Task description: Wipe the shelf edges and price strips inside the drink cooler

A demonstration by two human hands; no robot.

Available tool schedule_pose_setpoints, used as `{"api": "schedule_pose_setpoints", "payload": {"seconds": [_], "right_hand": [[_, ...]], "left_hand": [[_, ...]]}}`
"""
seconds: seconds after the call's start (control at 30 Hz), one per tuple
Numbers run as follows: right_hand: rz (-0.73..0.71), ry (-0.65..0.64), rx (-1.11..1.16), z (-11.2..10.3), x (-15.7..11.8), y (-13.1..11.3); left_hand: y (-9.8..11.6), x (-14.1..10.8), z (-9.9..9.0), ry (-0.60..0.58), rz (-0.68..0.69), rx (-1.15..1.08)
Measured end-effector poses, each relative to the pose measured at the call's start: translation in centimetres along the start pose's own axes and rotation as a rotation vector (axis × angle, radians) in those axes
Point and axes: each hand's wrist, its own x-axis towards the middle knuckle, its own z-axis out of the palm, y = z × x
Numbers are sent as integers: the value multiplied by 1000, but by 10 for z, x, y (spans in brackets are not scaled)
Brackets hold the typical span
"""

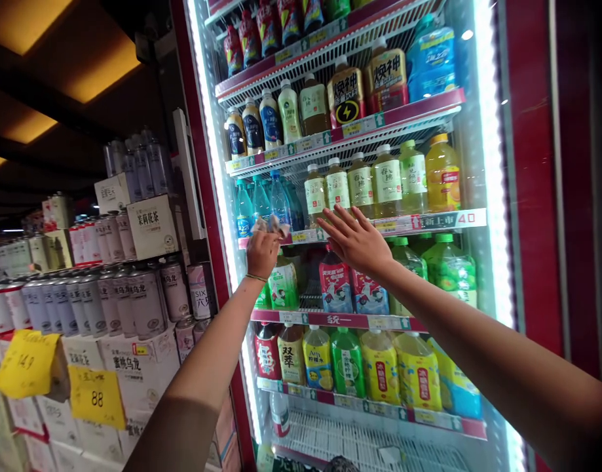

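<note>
My left hand [262, 254] is raised in front of a lit drinks cooler, its fingers closed on a crumpled, pinkish-grey cloth or tissue [280, 227]. Just behind the crumpled piece stand blue-capped water bottles [280, 196]. My right hand [356, 242] is open, fingers spread, in front of the shelf edge below a row of pale-labelled tea bottles [361, 185]. Whether its palm touches a glass door or hovers before it, I cannot tell. Red-and-blue drink packs [336, 288] show below my right hand, partly covered by it. A green-labelled bottle [283, 286] stands below my left hand.
The cooler's red frame [209, 216] rises on the left, with a bright light strip inside. Stacked cans [138, 305] and white boxes [141, 367] with yellow price signs [97, 397] stand left of it. More bottles [380, 365] fill the lower shelf, above a wire rack [359, 436].
</note>
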Motion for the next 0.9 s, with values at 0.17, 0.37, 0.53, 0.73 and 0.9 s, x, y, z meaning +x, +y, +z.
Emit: {"api": "schedule_pose_setpoints", "payload": {"seconds": [0.17,0.37,0.53,0.73,0.9], "right_hand": [[3,5,6,0,0,0],[8,-8,1,0,0,-1],[-1,-18,2,1,0,0],[6,-9,29,2,-1,0],[-2,-1,14,1,-1,0]], "left_hand": [[-2,-3,1,-16,5,-16],[-3,-8,0,46,-75,17],[-5,-13,0,1,-23,-7],[-13,-12,1,126,-153,56],[-21,-17,-4,60,-96,34]]}}
